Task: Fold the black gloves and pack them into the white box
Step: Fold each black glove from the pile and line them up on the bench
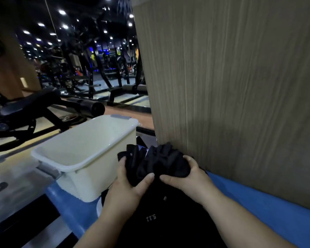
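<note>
Gloves (156, 162): black, bunched into one dark bundle, held up just right of the box (82, 153). A small pale "5" shows on the bundle's left part. How far they are folded cannot be told; the fabric is too dark to separate one glove from the other.

Left hand (127, 187): gripping the bundle's left side, thumb pressed over the front, fingers wrapped behind. Right hand (188, 178): gripping the right side, thumb on the lower front, fingers curled over the top. The two thumbs nearly meet under the bundle. Both forearms bare.

Box: white plastic, open top, nothing visible inside. Grey latch pieces on the near-left and far-right rim. It sits on a blue mat (261, 201), which runs from under the box's near corner off to the right.

Bag (161, 217): black fabric thing just right of the box's near end, directly beneath the hands, with small pale lettering and a small tag. Exact kind of item unclear.

Panel (231, 97): tall wood-grain surface right of the box, rising directly behind the gloves, its foot meeting the mat.

Beyond the box, to its left and far side: a black padded bench (30, 104) with roller pads, then dim gym machines under ceiling spotlights.
</note>
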A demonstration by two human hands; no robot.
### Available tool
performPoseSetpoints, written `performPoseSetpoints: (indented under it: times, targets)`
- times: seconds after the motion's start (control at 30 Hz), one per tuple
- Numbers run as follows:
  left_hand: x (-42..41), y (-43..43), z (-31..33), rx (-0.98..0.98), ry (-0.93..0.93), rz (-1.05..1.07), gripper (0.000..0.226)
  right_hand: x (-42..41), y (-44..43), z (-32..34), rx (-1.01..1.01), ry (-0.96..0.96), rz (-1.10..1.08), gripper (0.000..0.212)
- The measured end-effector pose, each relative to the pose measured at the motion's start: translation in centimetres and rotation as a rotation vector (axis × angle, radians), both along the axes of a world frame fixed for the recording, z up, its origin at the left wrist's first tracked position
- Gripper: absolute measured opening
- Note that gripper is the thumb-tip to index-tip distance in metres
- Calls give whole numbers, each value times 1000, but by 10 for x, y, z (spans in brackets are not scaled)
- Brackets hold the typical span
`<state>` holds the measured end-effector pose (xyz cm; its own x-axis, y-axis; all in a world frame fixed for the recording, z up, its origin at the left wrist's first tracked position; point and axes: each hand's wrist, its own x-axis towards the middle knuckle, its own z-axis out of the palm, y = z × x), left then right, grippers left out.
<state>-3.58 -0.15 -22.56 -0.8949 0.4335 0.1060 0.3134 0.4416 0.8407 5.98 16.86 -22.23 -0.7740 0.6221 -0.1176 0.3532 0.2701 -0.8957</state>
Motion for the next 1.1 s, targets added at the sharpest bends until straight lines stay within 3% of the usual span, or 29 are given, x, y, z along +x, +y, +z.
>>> performPoseSetpoints:
  times: [0.27,0.43,0.73,0.9,1.1]
  targets:
    - [0,0,-1,-7,-7,-13,109,12,-15,8,-66,57,-38,128]
    - [0,-4,-4,-66,7,12,105,20,-30,12,-94,50,-25,107]
    - [11,-2,-3,249,6,-151,95,24,-50,4,-117,313,-139,68]
    - [46,4,16,460,-9,-223,86,60,-47,24,-140,463,-177,70]
    - [100,22,18,457,-8,-324,95,121,-35,34,-120,472,-252,70]
